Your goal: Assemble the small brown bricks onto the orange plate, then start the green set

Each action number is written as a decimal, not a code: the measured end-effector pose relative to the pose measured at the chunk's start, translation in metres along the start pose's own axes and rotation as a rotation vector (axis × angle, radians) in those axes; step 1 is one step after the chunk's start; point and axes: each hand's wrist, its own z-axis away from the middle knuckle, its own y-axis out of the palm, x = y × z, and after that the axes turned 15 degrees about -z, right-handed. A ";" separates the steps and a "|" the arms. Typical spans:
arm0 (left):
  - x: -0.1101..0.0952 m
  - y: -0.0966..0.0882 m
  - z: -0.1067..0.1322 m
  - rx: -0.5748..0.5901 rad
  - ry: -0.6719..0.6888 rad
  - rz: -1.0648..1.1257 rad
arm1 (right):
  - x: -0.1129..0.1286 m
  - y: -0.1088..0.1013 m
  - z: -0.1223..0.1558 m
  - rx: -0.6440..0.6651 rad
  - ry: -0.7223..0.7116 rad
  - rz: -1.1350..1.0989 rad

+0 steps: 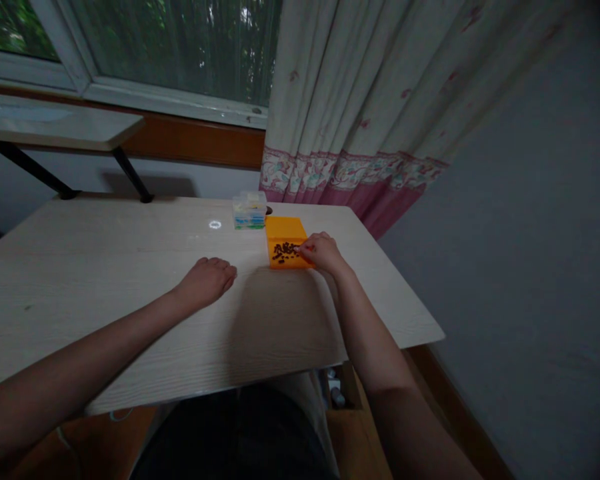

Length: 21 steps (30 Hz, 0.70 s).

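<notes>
A shallow orange box (286, 228) lies on the table in front of me, with many small dark pieces (285, 251) scattered across its near part. At the box's right side, my right hand (323, 252) reaches in over the pieces, thumb and fingers pinched together. Whatever is between those fingertips is too small to make out. My left hand (209, 280) rests palm down on the tabletop to the left of the box, apart from it. Its fingers are curled in, and the underside is hidden.
Behind the box stands a clear plastic case (250, 212) with blue and green contents. A small whitish ring (215, 225) lies left of it. A raised shelf (60, 123) is at the back left of the pale table (130, 267). A curtain (350, 120) hangs behind; a wall is on the right.
</notes>
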 end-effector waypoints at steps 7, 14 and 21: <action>-0.008 0.005 -0.029 -0.013 0.141 -0.004 | 0.005 -0.002 0.002 -0.021 0.006 0.031; -0.013 0.006 -0.043 -0.040 0.210 0.093 | 0.008 -0.004 0.002 -0.046 0.012 0.063; 0.001 0.015 -0.039 -0.178 0.072 0.463 | 0.015 -0.006 0.004 -0.175 0.005 0.044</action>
